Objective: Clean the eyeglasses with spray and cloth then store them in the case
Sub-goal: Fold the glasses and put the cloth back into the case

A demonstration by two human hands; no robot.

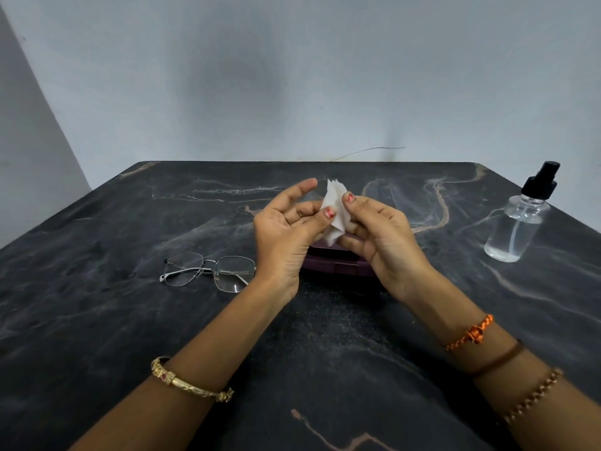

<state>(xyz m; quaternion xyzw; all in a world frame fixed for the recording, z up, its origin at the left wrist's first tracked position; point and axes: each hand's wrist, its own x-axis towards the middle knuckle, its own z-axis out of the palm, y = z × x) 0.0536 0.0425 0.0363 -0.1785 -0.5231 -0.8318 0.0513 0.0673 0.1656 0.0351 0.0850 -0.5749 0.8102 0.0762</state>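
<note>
A small white folded cloth (335, 211) is pinched between my left hand (287, 231) and my right hand (380, 237), raised above the table's middle. Thin metal-framed eyeglasses (209, 271) lie on the dark marble table (97, 288) to the left of my left wrist, temples folded. A dark purple case (338, 263) lies shut on the table right under my hands, which partly hide it. A clear spray bottle (517, 222) with a black pump top stands upright at the far right.
The table's back edge runs close to a pale wall (292, 76). A thin dark wire (367, 151) pokes up behind that edge. Bangles and thread bands circle both wrists.
</note>
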